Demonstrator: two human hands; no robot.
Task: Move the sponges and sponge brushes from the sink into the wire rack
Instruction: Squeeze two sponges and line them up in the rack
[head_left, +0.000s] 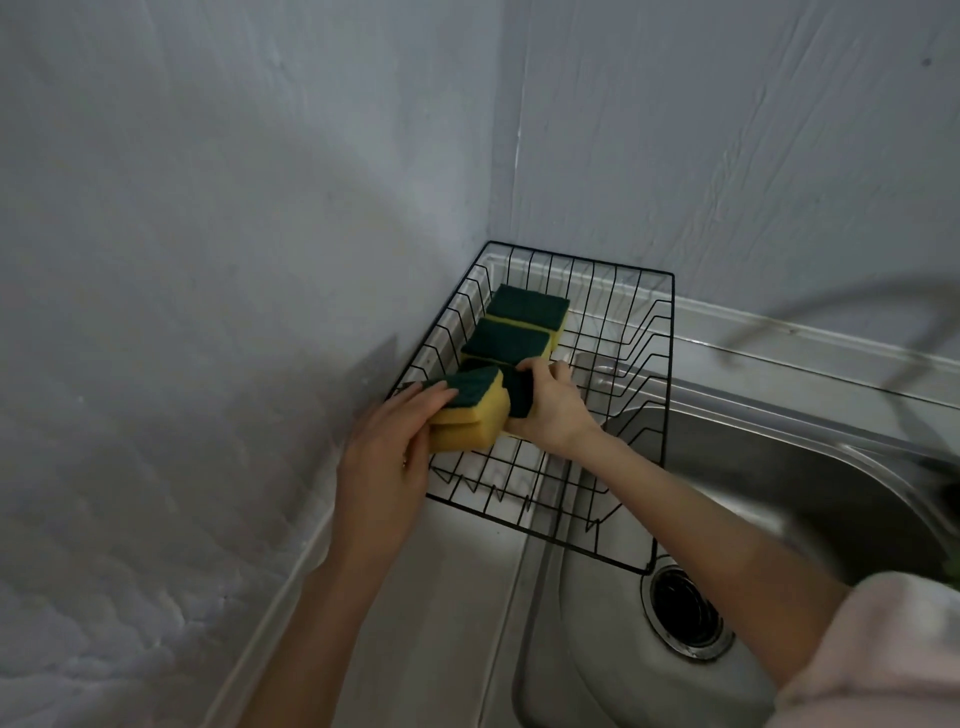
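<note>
A black wire rack (660, 415) sits in the corner on the steel drainboard, left of the sink (779, 493). Two yellow sponges with green scouring tops lie in it along the left side: a far sponge (527, 307) and a middle sponge (506, 340). My left hand (387, 457) grips a yellow-green sponge (470, 410) over the rack's near left part. My right hand (550, 405) holds another sponge (518, 395) upright right beside it, green face toward the left one. The two held sponges touch. No sponge brush is visible.
Grey walls meet in a corner just behind and left of the rack. The sink drain (685, 613) lies below the rack's near right corner. A blurred faucet (831, 322) arcs across the upper right. A pale pink sleeve (893, 660) covers my right upper arm.
</note>
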